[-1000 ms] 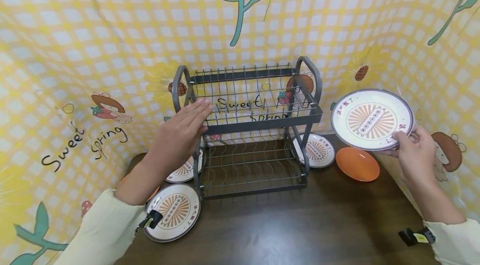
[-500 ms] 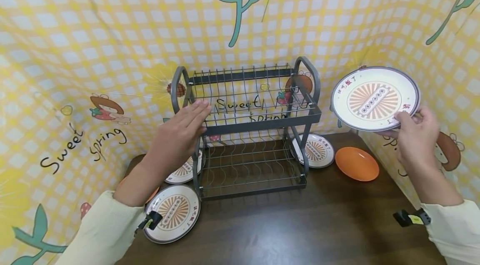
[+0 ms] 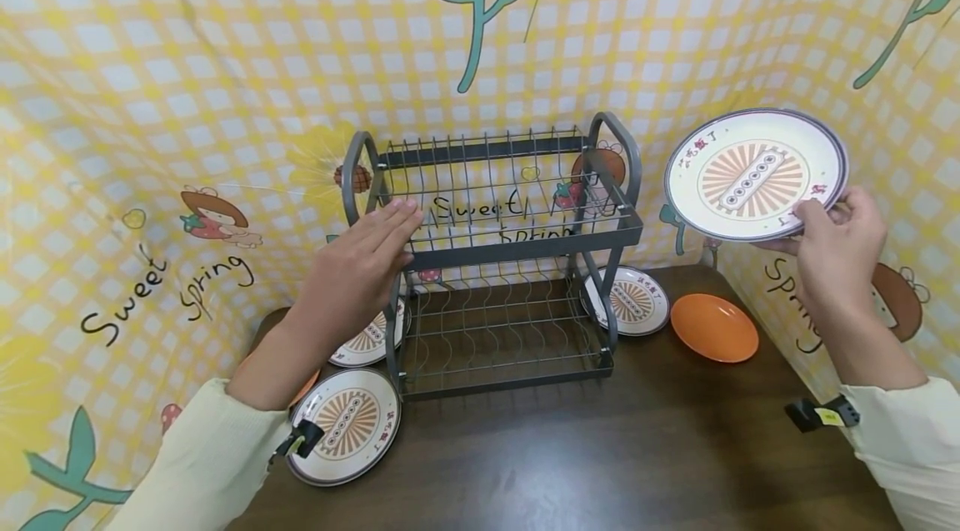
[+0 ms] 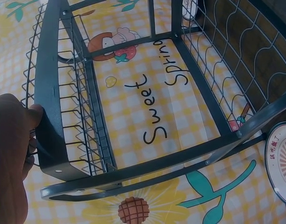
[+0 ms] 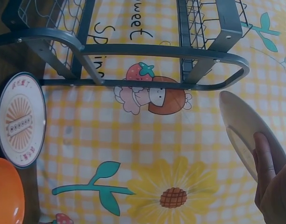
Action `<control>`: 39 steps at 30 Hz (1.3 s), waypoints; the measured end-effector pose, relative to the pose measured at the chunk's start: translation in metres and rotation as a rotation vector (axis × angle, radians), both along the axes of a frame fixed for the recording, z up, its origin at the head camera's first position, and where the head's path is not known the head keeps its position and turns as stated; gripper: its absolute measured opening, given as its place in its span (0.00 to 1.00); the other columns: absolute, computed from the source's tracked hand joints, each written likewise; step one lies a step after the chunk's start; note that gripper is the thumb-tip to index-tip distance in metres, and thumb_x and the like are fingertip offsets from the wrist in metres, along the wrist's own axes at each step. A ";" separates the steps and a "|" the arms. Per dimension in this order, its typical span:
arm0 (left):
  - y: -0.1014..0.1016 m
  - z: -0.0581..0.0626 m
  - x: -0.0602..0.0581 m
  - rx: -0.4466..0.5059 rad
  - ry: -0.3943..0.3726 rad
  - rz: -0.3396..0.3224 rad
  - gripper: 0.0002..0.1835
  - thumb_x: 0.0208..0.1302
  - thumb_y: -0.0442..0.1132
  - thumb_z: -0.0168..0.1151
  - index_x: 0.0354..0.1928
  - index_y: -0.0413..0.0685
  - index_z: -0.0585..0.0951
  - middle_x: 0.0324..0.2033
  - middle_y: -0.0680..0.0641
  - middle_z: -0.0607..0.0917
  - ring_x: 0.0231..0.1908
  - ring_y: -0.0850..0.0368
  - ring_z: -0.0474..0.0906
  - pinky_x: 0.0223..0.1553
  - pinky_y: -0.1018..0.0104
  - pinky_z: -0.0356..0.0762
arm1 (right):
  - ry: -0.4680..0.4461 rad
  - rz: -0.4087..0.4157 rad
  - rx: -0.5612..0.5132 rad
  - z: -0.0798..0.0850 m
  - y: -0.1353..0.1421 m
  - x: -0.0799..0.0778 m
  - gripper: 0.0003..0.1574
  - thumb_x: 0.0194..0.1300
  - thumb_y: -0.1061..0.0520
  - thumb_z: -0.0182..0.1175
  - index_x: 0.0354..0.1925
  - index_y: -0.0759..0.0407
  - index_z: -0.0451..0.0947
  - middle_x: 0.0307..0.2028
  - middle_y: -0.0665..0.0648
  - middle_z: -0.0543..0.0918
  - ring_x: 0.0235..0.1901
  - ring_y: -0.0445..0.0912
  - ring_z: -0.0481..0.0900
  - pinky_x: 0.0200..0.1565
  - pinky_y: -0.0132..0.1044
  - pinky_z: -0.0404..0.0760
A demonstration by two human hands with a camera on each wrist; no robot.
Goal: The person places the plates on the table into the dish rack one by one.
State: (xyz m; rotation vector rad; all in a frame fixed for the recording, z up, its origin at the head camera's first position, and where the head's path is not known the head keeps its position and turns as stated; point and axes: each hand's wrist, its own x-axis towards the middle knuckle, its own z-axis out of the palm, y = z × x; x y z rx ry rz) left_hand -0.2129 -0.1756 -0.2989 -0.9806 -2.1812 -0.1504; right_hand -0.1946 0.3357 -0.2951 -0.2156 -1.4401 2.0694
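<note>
A right hand (image 3: 840, 256) holds a glossy, round white plate with a dark rim and orange sunburst (image 3: 756, 174) at right of frame.
The plate is tilted, well apart from a two-tier dark-grey metal rack with wire dividers (image 3: 525, 246) standing mid-frame on a dark brown, smooth desk (image 3: 525, 464). The right fingers pinch the plate's edge, thumb on its patterned face. From lower left, the left hand (image 3: 360, 256) grips the rack's upper tier, fingers pressed together. A shallow, glossy orange plate (image 3: 715, 328) lies at centre right.
</note>
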 end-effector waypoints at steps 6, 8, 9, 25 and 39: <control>-0.001 0.000 0.000 -0.003 0.002 0.009 0.27 0.69 0.33 0.65 0.69 0.37 0.75 0.67 0.37 0.78 0.68 0.43 0.76 0.69 0.48 0.75 | 0.060 0.005 -0.007 0.007 -0.005 -0.005 0.18 0.71 0.74 0.46 0.54 0.63 0.72 0.41 0.55 0.89 0.34 0.46 0.92 0.29 0.40 0.89; -0.001 0.000 -0.001 -0.005 0.006 0.008 0.27 0.69 0.33 0.65 0.69 0.38 0.75 0.67 0.38 0.78 0.68 0.44 0.76 0.68 0.48 0.76 | 0.069 0.001 -0.009 0.009 -0.006 -0.006 0.19 0.71 0.74 0.46 0.55 0.64 0.72 0.42 0.55 0.89 0.36 0.46 0.92 0.30 0.40 0.89; -0.001 0.000 -0.001 -0.006 0.010 0.008 0.27 0.69 0.33 0.66 0.69 0.38 0.75 0.67 0.38 0.79 0.68 0.44 0.76 0.68 0.48 0.76 | 0.069 -0.001 -0.009 0.010 -0.007 -0.005 0.20 0.71 0.73 0.47 0.57 0.65 0.72 0.43 0.55 0.89 0.37 0.45 0.92 0.31 0.40 0.89; 0.000 0.000 -0.003 -0.036 0.050 0.016 0.29 0.68 0.33 0.67 0.70 0.41 0.76 0.68 0.39 0.77 0.67 0.43 0.77 0.67 0.49 0.77 | 0.135 0.029 -0.033 0.041 -0.021 -0.011 0.19 0.69 0.74 0.49 0.55 0.65 0.74 0.45 0.60 0.89 0.38 0.50 0.92 0.29 0.44 0.89; 0.000 0.000 -0.002 -0.038 0.051 0.026 0.28 0.68 0.33 0.67 0.70 0.41 0.76 0.68 0.39 0.78 0.67 0.43 0.77 0.68 0.49 0.76 | 0.197 0.031 0.050 0.065 -0.053 -0.020 0.16 0.65 0.75 0.49 0.48 0.66 0.77 0.39 0.61 0.88 0.33 0.50 0.91 0.26 0.44 0.87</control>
